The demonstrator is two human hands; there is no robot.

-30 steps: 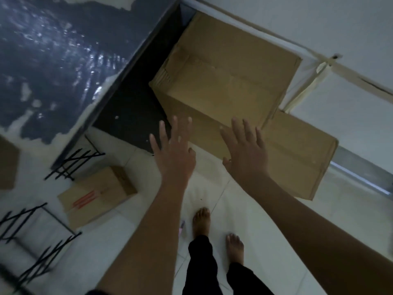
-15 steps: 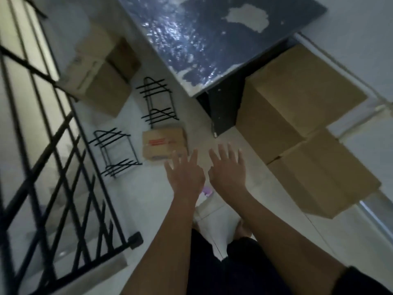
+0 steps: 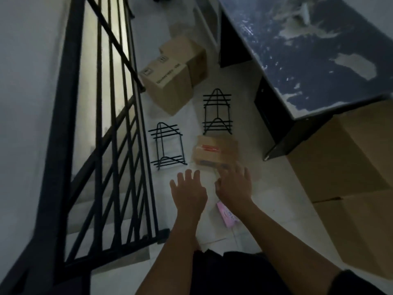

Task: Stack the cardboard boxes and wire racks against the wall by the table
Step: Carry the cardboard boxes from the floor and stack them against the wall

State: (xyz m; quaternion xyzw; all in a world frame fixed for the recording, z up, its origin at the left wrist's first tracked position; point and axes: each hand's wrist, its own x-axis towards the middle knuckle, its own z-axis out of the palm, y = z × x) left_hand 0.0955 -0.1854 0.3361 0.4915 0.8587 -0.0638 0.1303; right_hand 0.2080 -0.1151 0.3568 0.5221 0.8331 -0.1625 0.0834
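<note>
A small cardboard box with red tape (image 3: 214, 151) lies on the white floor. My left hand (image 3: 188, 192) is open just short of it, fingers spread. My right hand (image 3: 235, 185) is open too, its fingertips at the box's near edge. Two black wire racks lie beyond: one (image 3: 167, 145) left of the small box, one (image 3: 217, 111) behind it. Farther back stand a labelled box (image 3: 168, 86) and another box (image 3: 187, 58) behind that. Two large boxes sit at the right by the table, one (image 3: 340, 160) against the other (image 3: 368, 235).
A black stair railing (image 3: 110, 128) runs down the left side over the steps. The blue worn table (image 3: 308, 50) with black legs fills the upper right. A pink packet (image 3: 227, 213) lies on the floor under my right wrist. My dark trousers are at the bottom.
My view has swung left from the large boxes toward the railing. Both hands have moved forward and down to the small taped box.
</note>
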